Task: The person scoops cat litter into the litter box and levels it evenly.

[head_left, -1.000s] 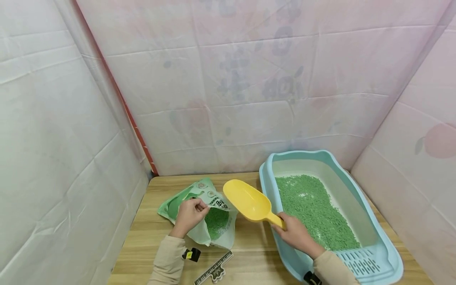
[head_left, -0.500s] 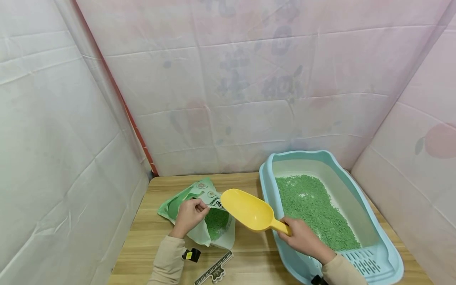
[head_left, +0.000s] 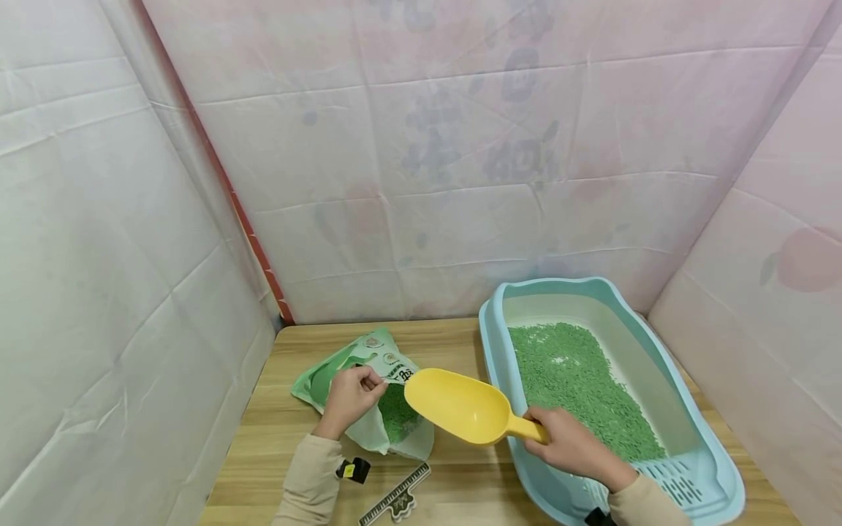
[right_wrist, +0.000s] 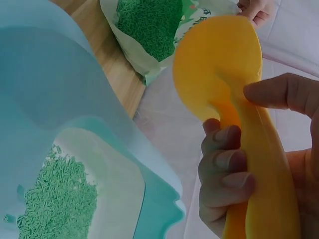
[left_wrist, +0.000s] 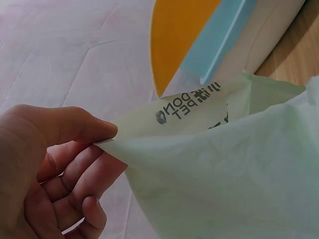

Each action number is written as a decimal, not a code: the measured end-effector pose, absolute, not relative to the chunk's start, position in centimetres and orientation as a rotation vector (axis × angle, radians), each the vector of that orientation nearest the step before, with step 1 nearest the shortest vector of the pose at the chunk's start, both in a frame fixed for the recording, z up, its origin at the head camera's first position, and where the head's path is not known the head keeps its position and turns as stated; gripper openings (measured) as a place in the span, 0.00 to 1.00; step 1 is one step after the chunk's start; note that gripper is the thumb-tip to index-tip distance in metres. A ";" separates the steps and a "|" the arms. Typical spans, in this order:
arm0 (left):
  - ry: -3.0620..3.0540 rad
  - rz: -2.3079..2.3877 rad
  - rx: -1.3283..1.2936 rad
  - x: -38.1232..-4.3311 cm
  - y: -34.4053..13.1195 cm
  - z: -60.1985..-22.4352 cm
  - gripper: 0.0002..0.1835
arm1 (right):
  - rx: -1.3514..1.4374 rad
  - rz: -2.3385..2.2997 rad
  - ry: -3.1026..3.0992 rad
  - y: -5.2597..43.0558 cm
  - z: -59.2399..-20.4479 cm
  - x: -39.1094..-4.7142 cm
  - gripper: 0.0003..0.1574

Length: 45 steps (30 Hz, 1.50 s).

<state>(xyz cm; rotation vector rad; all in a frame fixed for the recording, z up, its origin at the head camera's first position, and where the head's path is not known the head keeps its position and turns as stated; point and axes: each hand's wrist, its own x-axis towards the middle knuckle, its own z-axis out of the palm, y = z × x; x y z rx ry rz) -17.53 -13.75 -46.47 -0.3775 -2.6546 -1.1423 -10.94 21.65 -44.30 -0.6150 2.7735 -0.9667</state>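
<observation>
Scoop, gripped by the right hand, partly hides the bag (left hand pinching its rim).

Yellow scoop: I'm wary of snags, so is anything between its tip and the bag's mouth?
Nothing visible: the yellow scoop overlaps the open bag in the head view. The left hand pinches the rim left of the tip. Tip height is unclear.

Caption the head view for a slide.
Left hand pinches the edge of a bag of green pellets; right hand holds a yellow scoop.
</observation>
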 end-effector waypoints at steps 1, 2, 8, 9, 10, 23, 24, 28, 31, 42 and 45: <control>-2.656 -1.143 -0.378 -17.5 -13.8 -46.5 0.09 | -0.624 -0.960 2.775 21.7 -44.3 -10.9 0.10; -2.657 -1.145 -0.378 -17.5 -13.8 -46.5 0.09 | -0.636 -0.957 2.773 21.7 -44.3 -10.9 0.10; -2.661 -1.148 -0.380 -17.6 -13.8 -46.3 0.08 | -0.676 -0.916 2.779 21.8 -44.2 -10.8 0.09; -2.661 -1.147 -0.379 -17.6 -13.8 -46.3 0.08 | -0.682 -0.907 2.779 21.8 -44.2 -10.7 0.08; -2.662 -1.148 -0.377 -17.6 -13.8 -46.3 0.08 | -0.682 -0.898 2.776 21.8 -44.2 -10.7 0.08; -2.659 -1.139 -0.376 -17.6 -13.8 -46.1 0.08 | -0.777 -0.802 2.728 20.2 -45.5 -10.6 0.04; -2.659 -1.139 -0.375 -17.6 -13.8 -46.1 0.08 | -0.789 -0.792 2.727 20.0 -45.6 -10.6 0.04; -2.652 -1.151 -0.375 -17.6 -13.7 -46.2 0.08 | -0.797 -0.788 2.712 19.4 -46.0 -10.5 0.05; -2.644 -1.164 -0.380 -17.6 -13.6 -46.3 0.08 | -0.784 -0.781 2.715 19.0 -46.0 -10.5 0.05; -2.657 -1.129 -0.366 -17.5 -13.6 -46.4 0.08 | -0.798 -0.722 2.764 18.0 -46.3 -10.4 0.05; -2.656 -1.091 -0.380 -17.6 -13.5 -46.4 0.08 | -0.814 -0.663 2.821 17.7 -46.4 -10.3 0.08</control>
